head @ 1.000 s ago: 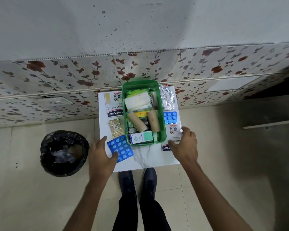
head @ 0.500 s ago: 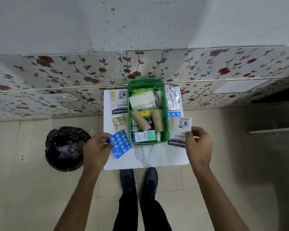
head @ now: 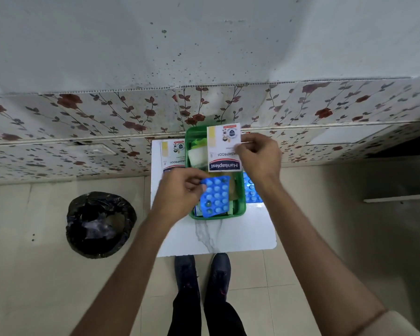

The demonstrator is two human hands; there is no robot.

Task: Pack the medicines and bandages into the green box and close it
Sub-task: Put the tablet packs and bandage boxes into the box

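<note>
The left hand (head: 180, 190) is pinching a blue blister pack (head: 215, 196), the right hand (head: 258, 154) a Hansaplast packet (head: 224, 147); released crooked over the crowded green box (head: 240, 209), both risk blocking the lid.

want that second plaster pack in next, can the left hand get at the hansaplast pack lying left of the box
Probably not yet: the left hand is full, pinching the blue blister strip over the green box. The Hansaplast pack lies uncovered just beyond it.

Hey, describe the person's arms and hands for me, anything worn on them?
Both forearms are bare, and both hands, left hand and right hand, wear no gloves; no rings or watch are visible. A pale sleeve edge shows high on the right arm. The left arm shows no sleeve in view.
</note>
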